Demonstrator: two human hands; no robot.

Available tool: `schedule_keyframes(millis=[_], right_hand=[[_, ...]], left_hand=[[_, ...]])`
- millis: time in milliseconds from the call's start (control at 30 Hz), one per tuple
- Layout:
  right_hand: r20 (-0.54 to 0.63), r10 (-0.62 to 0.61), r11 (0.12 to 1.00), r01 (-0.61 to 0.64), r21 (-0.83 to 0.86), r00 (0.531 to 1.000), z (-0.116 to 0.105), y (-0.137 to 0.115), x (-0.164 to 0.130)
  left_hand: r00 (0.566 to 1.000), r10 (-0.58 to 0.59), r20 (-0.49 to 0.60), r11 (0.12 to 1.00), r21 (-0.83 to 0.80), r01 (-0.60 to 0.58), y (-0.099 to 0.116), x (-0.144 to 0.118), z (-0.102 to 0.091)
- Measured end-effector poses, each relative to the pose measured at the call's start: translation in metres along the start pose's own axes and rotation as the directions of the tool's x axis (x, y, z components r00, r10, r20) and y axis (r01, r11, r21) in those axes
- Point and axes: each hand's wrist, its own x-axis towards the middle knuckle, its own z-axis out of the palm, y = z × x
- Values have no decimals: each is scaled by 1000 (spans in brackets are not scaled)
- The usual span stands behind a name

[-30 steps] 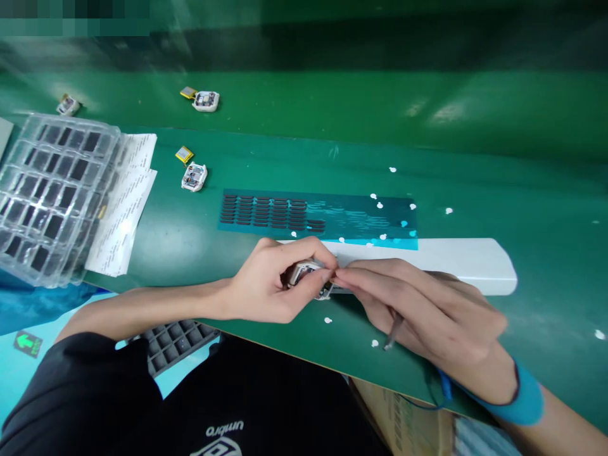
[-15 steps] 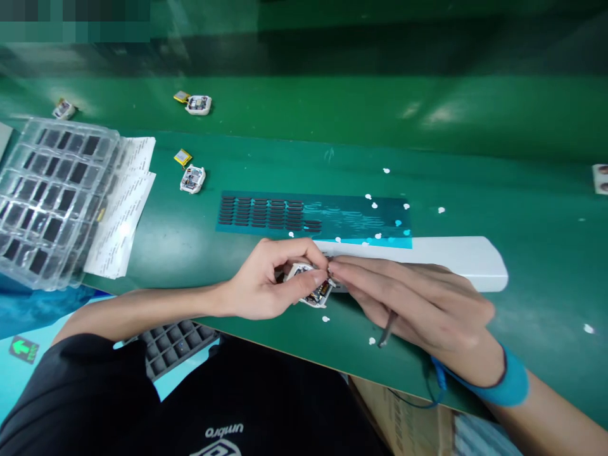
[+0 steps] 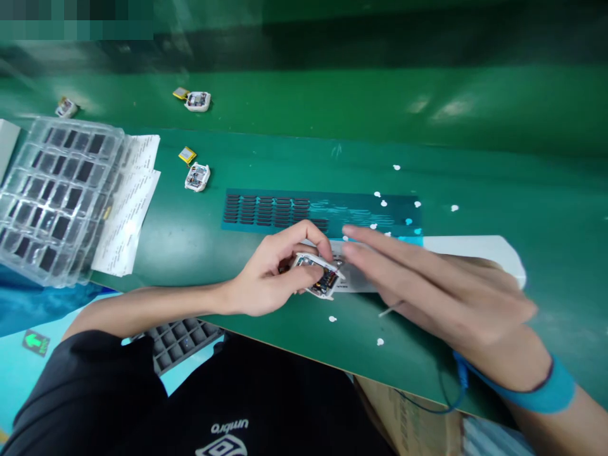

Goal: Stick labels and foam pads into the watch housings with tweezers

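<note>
My left hand [image 3: 268, 272] is closed around a white smartwatch-like case [image 3: 319, 276] that lies tilted with its circuit board facing up. The thumb presses on the board, and the forefinger curls over the top edge. Just right of the case is my right hand [image 3: 441, 291], apart from it and slightly blurred, with its fingers stretched toward the left. A thin metal tool [image 3: 390, 310] juts out below the right palm; most of it is hidden by the hand. Under both hands lies a long white bar [image 3: 475, 250]. Behind them is a blue sheet [image 3: 332, 209] with rows of dark strips.
Similar cases with yellow batteries, one of them a white case [image 3: 197, 177], lie at the left. Clear trays [image 3: 61, 190] stand on white printed sheets [image 3: 137, 209]. Small white tabs [image 3: 380, 342] are scattered about. A blue wristband [image 3: 541, 392] with a cord is on my right wrist.
My right hand has drawn away from the case toward the right. The case remains in my left hand, tilted a little differently. The whole view has shifted slightly.
</note>
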Motion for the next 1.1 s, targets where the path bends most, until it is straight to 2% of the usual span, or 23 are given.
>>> schedule_keyframes(millis=[100,267,433,500,667,833,900,967,1033,1100], right_hand=[[7,-107,994,107,26,994,1,-1,-7],[23,-106,993,107,-42,994,2,1,-12],[28,-112,992,113,-51,993,4,-2,-14],[54,-118,991,121,-64,992,3,-4,-10],[152,-229,948,256,-188,961,-3,-12,11],[143,-240,926,271,-264,960,-6,-17,16],[136,-215,940,243,-239,967,-5,-17,12],[106,-153,977,167,-133,982,-4,-18,9],[71,-29,997,24,70,997,-3,-19,9],[96,143,937,-166,307,985,-2,-21,11]], left_hand=[[1000,-10,12,1000,25,9,-1,0,0],[1000,-5,-11,991,136,6,-3,-1,1],[997,77,-33,964,258,-66,-3,-1,2],[995,100,-16,939,332,-89,-1,-2,3],[993,119,21,893,435,-116,-2,-4,4],[970,242,31,843,488,-226,-6,-6,6],[946,323,26,800,526,-288,-7,-7,7],[917,398,34,749,565,-346,-7,-8,9],[888,455,63,699,592,-401,-6,-8,9],[859,502,100,658,600,-454,-6,-9,9]])
